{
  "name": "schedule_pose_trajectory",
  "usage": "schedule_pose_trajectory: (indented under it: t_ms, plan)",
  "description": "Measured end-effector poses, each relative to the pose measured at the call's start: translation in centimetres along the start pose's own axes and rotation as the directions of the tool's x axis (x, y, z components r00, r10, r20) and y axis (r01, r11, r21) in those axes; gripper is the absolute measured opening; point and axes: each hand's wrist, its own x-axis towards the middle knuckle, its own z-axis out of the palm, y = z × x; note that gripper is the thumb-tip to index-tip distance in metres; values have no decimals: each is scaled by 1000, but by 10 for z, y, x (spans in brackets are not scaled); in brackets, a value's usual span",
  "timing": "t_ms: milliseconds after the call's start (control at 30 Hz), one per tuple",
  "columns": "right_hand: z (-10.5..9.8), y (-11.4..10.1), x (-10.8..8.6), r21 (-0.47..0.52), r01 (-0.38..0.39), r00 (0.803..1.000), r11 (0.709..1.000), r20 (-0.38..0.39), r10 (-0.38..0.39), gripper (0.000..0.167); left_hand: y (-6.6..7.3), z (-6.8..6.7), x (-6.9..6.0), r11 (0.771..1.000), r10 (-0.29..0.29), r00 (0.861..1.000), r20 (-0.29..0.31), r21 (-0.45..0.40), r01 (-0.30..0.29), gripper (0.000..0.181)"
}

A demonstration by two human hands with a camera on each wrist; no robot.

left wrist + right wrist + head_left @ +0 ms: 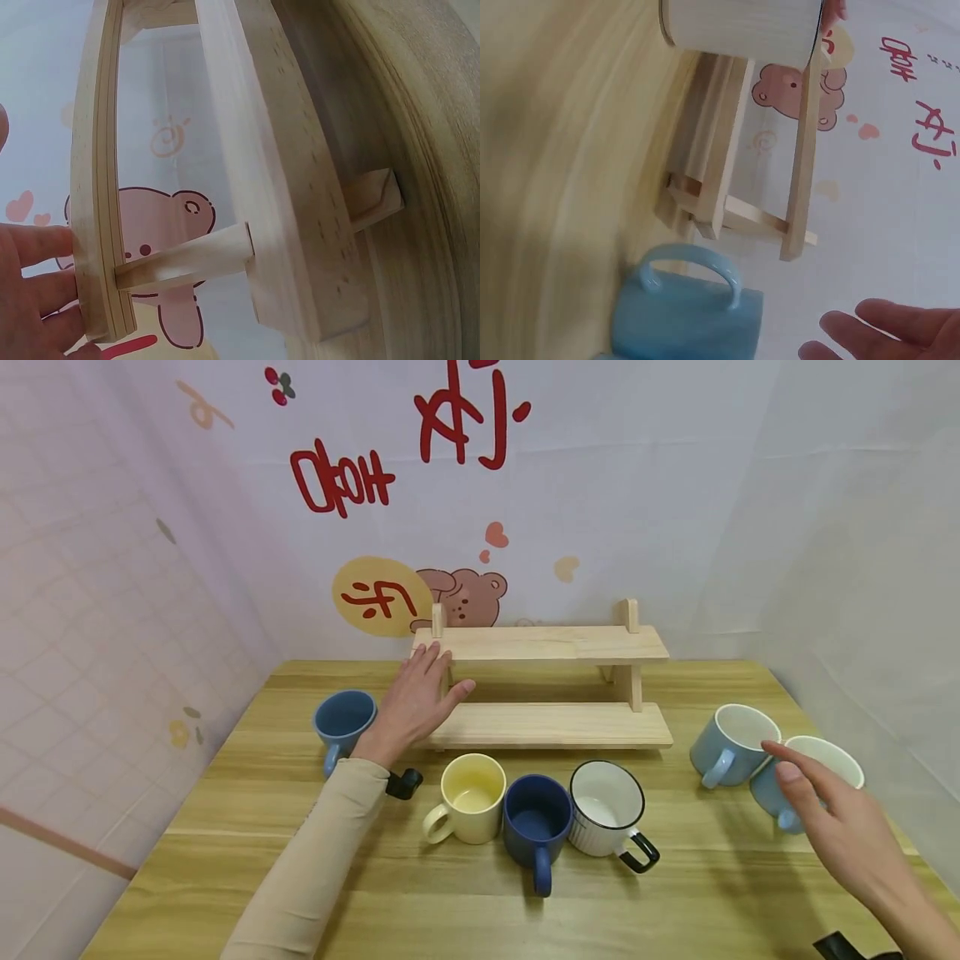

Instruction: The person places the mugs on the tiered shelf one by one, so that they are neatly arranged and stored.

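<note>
Shelf of pale wood (558, 725), built with an upper and a lower board, is seen toward the back of a wooden table (420, 918). Its upper board (540, 643) is touched near the left end by the left hand (412, 706); the fingers are held nearly straight, with small gaps between them, and the thumb is spread away from them. In the left wrist view the fingertips are seen at that board's edge. The left forearm is covered by a beige sleeve (315, 868).

The right hand (847, 831) is held over the second of two light blue mugs, with its index finger extended and its thumb set apart; nothing is seen pinched. Whether that mug is touched cannot be told from the head view. The first light blue mug (723, 756) is placed right of the shelf, and the second (775, 793) just beside it, partly hidden by the hand.

A blue mug (345, 717) is placed left of the shelf, near the left wrist. In front of the shelf, a yellow mug (472, 827), a dark blue mug (536, 843) and a white mug with a black rim (603, 839) are lined up close together, all upright. Behind, a pale wall covering (637, 527) is printed with a bear (472, 597) and red characters (345, 481).
</note>
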Motion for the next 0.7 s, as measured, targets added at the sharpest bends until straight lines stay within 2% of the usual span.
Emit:
schedule_pose_trajectory:
  t_ms: [133,233,367,467,567,600,700]
  plan:
    - [6,5,-3,78,-11,1000,997,19,9,40,-2,-1,-1,1000,-5,1000,-3,3,5,81]
    - [14,6,-5,163,-36,997,986,73,25,42,-3,-2,-2,1000,-4,1000,-9,4,4,82]
    - [27,10,-4,324,-93,990,941,133,52,46,-4,-3,-3,1000,0,1000,-14,1,0,81]
    - [35,15,-1,491,-131,986,861,157,60,43,-4,-2,-3,1000,1,1000,-13,-5,-1,81]
    - [42,20,1,639,-171,981,750,181,69,36,-4,-1,-3,1000,2,1000,-6,-12,-2,81]
    - [44,21,2,677,-184,979,713,190,72,33,-4,-1,-3,1000,0,1000,-2,-15,0,81]
    - [49,25,4,748,-203,976,632,205,71,30,-3,0,-3,1000,-2,1000,7,-27,2,81]
